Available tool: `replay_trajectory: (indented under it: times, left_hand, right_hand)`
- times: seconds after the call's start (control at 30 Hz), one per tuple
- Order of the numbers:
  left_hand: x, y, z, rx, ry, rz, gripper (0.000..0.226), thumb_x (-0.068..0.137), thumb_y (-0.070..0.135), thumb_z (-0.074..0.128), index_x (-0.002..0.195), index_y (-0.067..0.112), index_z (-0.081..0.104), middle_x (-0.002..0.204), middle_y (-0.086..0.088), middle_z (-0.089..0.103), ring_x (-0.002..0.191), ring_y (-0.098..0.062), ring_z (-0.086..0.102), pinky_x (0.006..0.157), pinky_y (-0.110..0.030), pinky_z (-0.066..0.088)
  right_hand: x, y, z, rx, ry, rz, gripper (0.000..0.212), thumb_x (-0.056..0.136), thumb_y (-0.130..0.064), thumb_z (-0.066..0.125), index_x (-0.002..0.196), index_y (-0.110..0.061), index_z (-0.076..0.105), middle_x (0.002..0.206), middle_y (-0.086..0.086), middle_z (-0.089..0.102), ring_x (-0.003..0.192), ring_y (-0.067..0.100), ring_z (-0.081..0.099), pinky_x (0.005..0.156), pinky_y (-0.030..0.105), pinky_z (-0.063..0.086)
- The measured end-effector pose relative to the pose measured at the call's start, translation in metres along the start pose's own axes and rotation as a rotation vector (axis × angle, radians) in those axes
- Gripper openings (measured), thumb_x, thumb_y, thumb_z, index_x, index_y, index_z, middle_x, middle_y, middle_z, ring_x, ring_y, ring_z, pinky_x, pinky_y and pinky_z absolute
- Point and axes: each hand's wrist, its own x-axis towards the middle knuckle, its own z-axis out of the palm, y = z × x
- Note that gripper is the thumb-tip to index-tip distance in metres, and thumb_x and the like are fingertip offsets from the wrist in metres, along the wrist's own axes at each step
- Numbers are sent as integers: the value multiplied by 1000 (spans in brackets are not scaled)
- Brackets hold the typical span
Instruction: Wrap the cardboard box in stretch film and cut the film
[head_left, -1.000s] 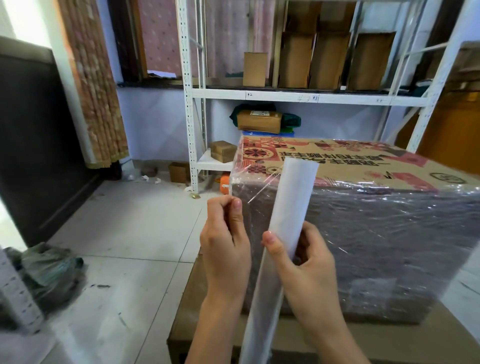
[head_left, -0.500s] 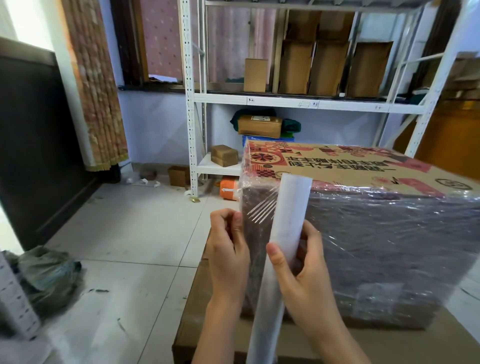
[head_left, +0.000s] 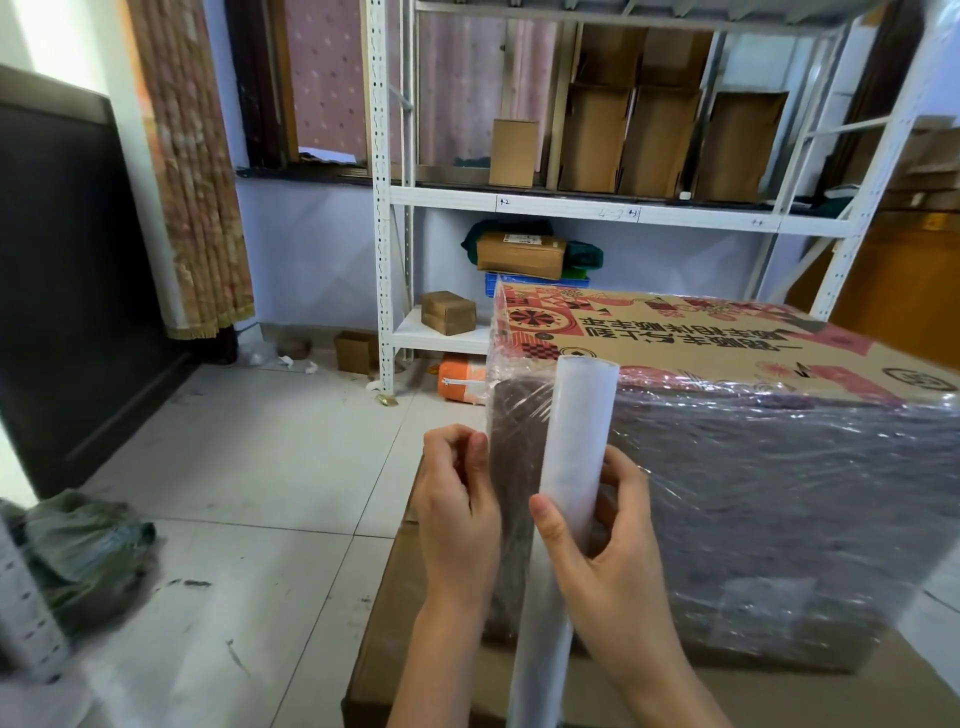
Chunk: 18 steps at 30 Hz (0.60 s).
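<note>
A large cardboard box (head_left: 727, 353) with red printed patterns on top has its sides wrapped in clear stretch film (head_left: 779, 493). It stands on a flat brown carton (head_left: 675, 696). A white stretch film roll (head_left: 571, 447) stands upright against the box's near left corner. My right hand (head_left: 608, 551) grips the roll around its middle. My left hand (head_left: 457, 499) pinches the film's edge at the box corner, just left of the roll.
A white metal shelf rack (head_left: 519, 200) with several cardboard boxes stands behind the box. Small boxes and litter lie on the tiled floor (head_left: 234, 467) near the rack. A green bag (head_left: 78, 556) lies at the lower left, a dark panel (head_left: 62, 291) along the left wall.
The view has drawn a little nearer to the box. Both hands keep their hold, the roll staying upright at the corner.
</note>
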Motion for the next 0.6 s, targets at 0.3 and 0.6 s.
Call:
replay_trajectory:
  times: [0.3, 0.6]
  left_hand:
    - [16, 22, -7, -231, -119, -243, 18, 84, 34, 53, 96, 21, 56, 82, 11, 60, 76, -4, 57, 66, -17, 46]
    - [40, 46, -3, -199, -79, -236, 13, 86, 38, 55, 86, 25, 56, 83, 9, 60, 75, 3, 55, 63, -7, 44]
  right_hand:
    - [1, 5, 0, -11, 18, -8, 54, 77, -30, 70, 110, -54, 35, 112, -26, 51, 103, -2, 57, 83, 29, 54]
    - [1, 1, 2, 19, 7, 6, 53, 69, -40, 68, 110, -52, 37, 110, -27, 52, 103, -1, 58, 83, 29, 55]
